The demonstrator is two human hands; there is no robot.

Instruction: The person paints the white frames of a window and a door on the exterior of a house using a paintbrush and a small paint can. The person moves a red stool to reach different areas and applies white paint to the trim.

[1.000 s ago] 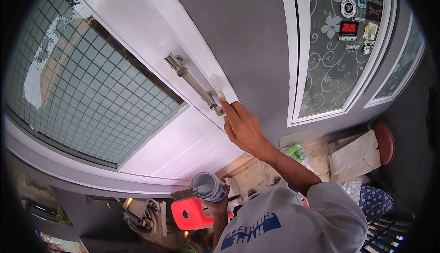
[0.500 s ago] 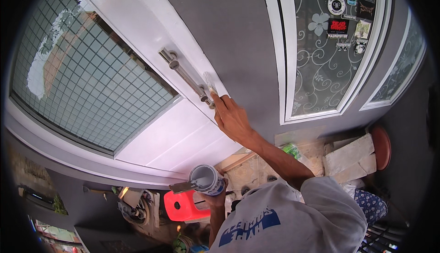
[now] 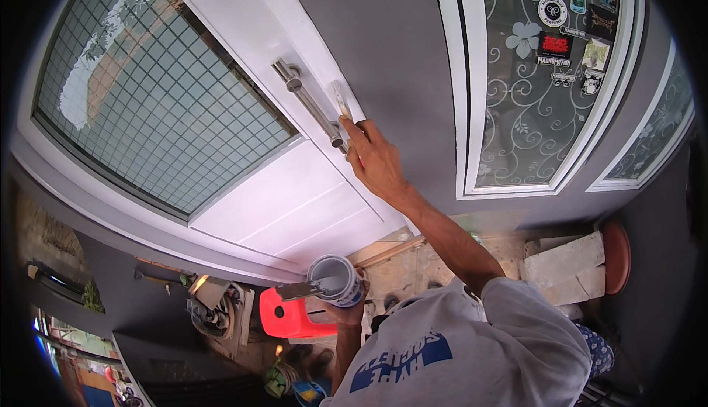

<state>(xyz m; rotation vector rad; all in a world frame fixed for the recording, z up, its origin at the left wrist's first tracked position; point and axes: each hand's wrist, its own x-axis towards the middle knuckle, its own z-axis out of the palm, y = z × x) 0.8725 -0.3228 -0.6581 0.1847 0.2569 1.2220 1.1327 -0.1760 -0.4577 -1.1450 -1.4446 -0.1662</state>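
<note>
My right hand (image 3: pixel 379 162) reaches out to a white door (image 3: pixel 287 200), fingers closed round a paintbrush (image 3: pixel 340 99). The brush's pale bristles point up the door's edge strip and appear to touch it, just right of a metal bar handle (image 3: pixel 316 112). Low in front of me, my left hand (image 3: pixel 354 314) grips a paint can (image 3: pixel 342 294) from its right side and below. Light grey-white paint shows inside the can. Across the rim lies a flat blade-like tool (image 3: pixel 299 290), its wide end sticking out to the left; part of it is coated with paint.
A red plastic stool (image 3: pixel 284 317) stands below the can. Left of it is a pile of odds and ends (image 3: pixel 217 311). Pale blocks (image 3: pixel 571 267) and a round brown object (image 3: pixel 616 258) are at the right. A grey wall (image 3: pixel 391 45) separates the door from a patterned glass window (image 3: pixel 523 119).
My right hand and the brush have moved a little up the door's edge strip beside the handle. The view has shifted slightly. My left hand still holds the can.
</note>
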